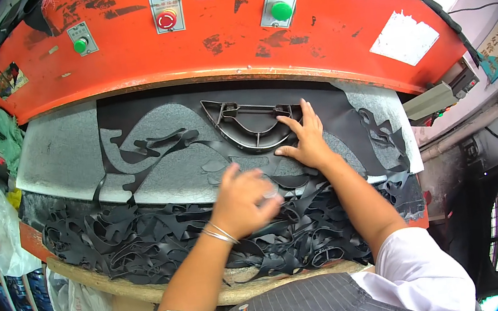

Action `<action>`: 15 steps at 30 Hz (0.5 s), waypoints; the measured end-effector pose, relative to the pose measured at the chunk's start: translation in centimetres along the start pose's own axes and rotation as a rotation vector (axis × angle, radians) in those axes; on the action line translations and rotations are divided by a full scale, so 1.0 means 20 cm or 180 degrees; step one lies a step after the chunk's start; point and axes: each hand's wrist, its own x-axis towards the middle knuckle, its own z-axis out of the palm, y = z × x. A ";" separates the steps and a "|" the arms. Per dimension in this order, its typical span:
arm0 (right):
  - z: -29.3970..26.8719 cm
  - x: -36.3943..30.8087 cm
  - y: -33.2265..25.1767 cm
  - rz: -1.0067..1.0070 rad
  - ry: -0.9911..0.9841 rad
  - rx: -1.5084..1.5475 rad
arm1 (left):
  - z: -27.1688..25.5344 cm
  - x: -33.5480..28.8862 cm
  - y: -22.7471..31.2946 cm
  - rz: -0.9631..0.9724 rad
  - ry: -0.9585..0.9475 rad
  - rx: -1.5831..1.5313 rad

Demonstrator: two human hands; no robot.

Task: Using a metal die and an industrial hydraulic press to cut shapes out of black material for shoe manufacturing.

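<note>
A dark metal cutting die [257,135], curved along its near edge and straight along its far edge, lies on a sheet of black leather-like material [331,110]. My right hand [308,140] grips its right end, thumb at the near rim and fingers over the end. Closer to me, my left hand [243,200] hovers over the near edge of the grey cutting board [61,161], its fingers smeared by motion. Whether it holds anything is unclear. Grey cut-outs and thin black offcuts [165,142] lie left of the die.
An orange machine beam [228,45] spans the far side, bearing two green buttons [281,11] and a red stop button [166,20]. Tangled black scraps [147,238] fill the strip between board and wooden edge [115,283]. White plastic bags [11,234] hang at left.
</note>
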 end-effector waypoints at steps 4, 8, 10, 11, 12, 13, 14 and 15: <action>0.04 -0.04 -0.05 0.0570 0.0134 0.0440 | 0.01 0.03 -0.35 -0.1136 0.0924 0.0304; 0.05 -0.07 -0.03 0.0688 0.0152 0.0618 | 0.06 0.09 -0.36 -0.1608 0.0262 0.0862; 0.06 -0.08 -0.02 0.0492 0.0411 0.0566 | 0.06 0.10 -0.36 -0.1604 0.0218 0.0846; 0.06 -0.09 -0.02 0.0495 0.0400 0.0577 | 0.06 0.09 -0.36 -0.1599 0.0176 0.0835; 0.06 -0.10 -0.03 0.0518 0.0388 0.0544 | 0.06 0.09 -0.37 -0.1611 0.0167 0.0838; 0.05 -0.10 -0.03 0.0544 0.0381 0.0500 | 0.06 0.09 -0.37 -0.1581 0.0184 0.0823; 0.05 -0.09 -0.04 0.0551 0.0373 0.0498 | 0.06 0.10 -0.38 -0.1551 0.0200 0.0807; 0.05 -0.08 -0.04 0.0519 0.0401 0.0535 | 0.05 0.09 -0.39 -0.1554 0.0192 0.0799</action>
